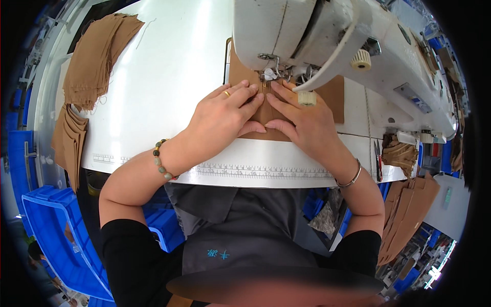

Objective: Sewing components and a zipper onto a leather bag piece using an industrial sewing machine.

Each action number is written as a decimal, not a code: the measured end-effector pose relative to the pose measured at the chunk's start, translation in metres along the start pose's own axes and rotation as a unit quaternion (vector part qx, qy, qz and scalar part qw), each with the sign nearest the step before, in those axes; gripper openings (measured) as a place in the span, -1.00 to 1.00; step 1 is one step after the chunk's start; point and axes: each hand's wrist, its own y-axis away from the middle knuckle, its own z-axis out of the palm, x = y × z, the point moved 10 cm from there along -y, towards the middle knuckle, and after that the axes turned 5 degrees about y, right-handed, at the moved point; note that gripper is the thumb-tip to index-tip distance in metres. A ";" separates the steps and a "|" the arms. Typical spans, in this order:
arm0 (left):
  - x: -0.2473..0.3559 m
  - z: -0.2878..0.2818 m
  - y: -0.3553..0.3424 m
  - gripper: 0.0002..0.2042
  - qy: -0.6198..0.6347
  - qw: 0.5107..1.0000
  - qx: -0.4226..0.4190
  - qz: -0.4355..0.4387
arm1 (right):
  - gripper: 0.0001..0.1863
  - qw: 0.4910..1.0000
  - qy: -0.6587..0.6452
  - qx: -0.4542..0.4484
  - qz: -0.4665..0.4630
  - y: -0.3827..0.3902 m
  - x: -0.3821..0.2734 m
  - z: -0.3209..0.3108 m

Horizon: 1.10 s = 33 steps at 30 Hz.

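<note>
A piece of brown fabric (335, 100) lies under the needle area of a white sewing machine (394, 56). My left hand (223, 112) presses flat on the fabric's left part, fingers stretched toward the presser foot (268, 77). From the other side my right hand (305, 116) lies on the same fabric, its fingers extended close to the foot. Both thumbs point inward and nearly meet near the fabric's front edge. Neither hand grips anything; the fabric is under the fingers. The needle tip itself is too small to make out.
Stacks of brown fabric pieces (94, 59) sit at the table's left, some hanging over the edge. A printed ruler (240, 170) runs along the front edge. Thread snips (378, 159) and brown scraps (400, 153) lie at right. Blue bins (56, 225) stand lower left; brown panels (409, 215) hang lower right.
</note>
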 end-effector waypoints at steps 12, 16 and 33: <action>-0.012 0.009 -0.006 -0.45 -0.032 0.999 -0.029 -0.012 | -0.52 0.999 0.010 0.035 0.003 -0.006 0.007 -0.002; -0.013 0.009 -0.006 -0.44 -0.039 0.999 -0.030 -0.018 | -0.52 0.999 0.020 0.042 -0.004 -0.007 0.004 -0.004; -0.015 0.012 -0.009 -0.42 -0.031 0.999 -0.036 -0.011 | -0.48 0.998 0.033 0.046 -0.001 -0.009 0.009 -0.003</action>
